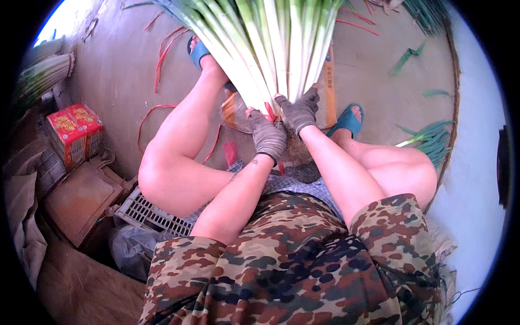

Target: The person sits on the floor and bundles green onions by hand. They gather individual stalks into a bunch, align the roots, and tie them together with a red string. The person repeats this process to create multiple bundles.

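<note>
A large bundle of green onions [280,53] fans out away from me, its green leaves at the top edge and its white stalks and roots towards me. Red tape [269,112] shows around the stalks near the root end. My left hand [266,134], in a worn grey fingerless glove, grips the bundle's left side by the tape. On the other side my right hand [301,109], gloved alike, is closed around the lower stalks with its thumb across their front. The palm sides of both hands are hidden.
Red tape strips [160,61] lie on the floor, with loose onion leaves [424,138] at the right by the white wall [475,162]. At the left are a red box [77,134], a brown carton [83,199], a plastic crate [152,213] and another onion bundle [48,75].
</note>
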